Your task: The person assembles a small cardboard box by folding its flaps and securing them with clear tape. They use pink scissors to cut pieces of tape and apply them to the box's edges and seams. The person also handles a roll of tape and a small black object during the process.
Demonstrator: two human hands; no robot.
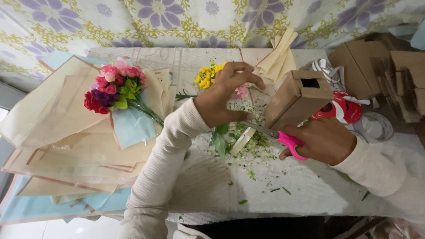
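left hand (223, 95) fingers curling loosely around yellow flowers (207, 76), right hand (323, 140) fingers clamping pink-handled scissors (283, 138), blades just below left palm

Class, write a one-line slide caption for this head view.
Left hand holds flowers while right hand works pink scissors.

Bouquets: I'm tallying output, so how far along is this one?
Done: one bouquet lies finished on paper sheets, and trimmings litter the table. In hand: the left hand holds yellow and pink flowers while the right hand works scissors. Left: wrapping this bunch.
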